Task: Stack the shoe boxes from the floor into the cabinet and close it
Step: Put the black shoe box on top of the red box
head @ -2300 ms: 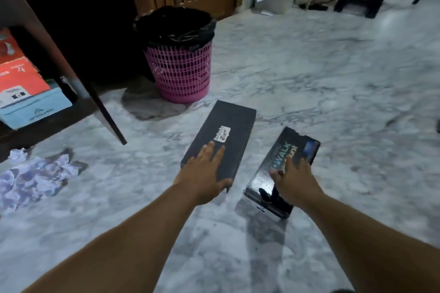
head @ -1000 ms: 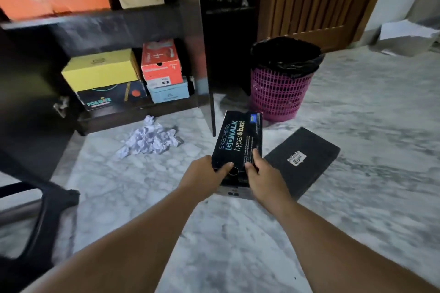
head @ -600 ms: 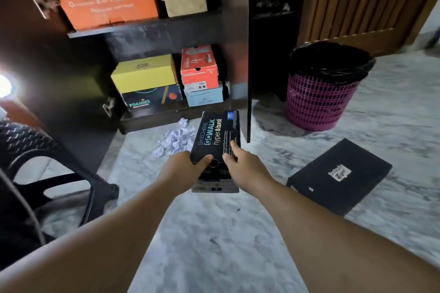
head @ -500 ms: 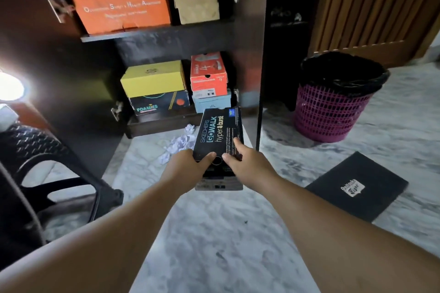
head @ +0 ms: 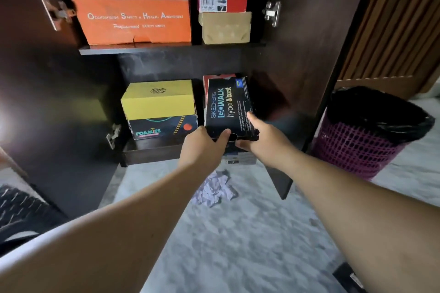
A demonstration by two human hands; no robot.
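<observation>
I hold a black Skechers GoWalk shoe box (head: 228,104) in both hands at the right side of the cabinet's lower shelf (head: 152,147). My left hand (head: 204,147) grips its near left corner and my right hand (head: 262,135) its near right edge. The box sits over a red box (head: 215,78), which it mostly hides. A yellow box (head: 158,100) on a dark Foamies box (head: 162,128) stands to the left. The upper shelf (head: 166,48) carries orange boxes (head: 135,19) and a small stack (head: 225,2). A black box's corner (head: 350,278) lies on the floor at bottom right.
The cabinet's right door (head: 300,74) stands open just right of my hands. A pink bin (head: 362,145) with a black liner stands beyond it. Crumpled paper (head: 214,190) lies on the marble floor below the shelf. A black chair (head: 21,211) is at the left.
I have carried the Skechers box forward from above the floor up to the lower shelf, over the red box. The view has moved closer to the cabinet; the other black box is now mostly out of frame.
</observation>
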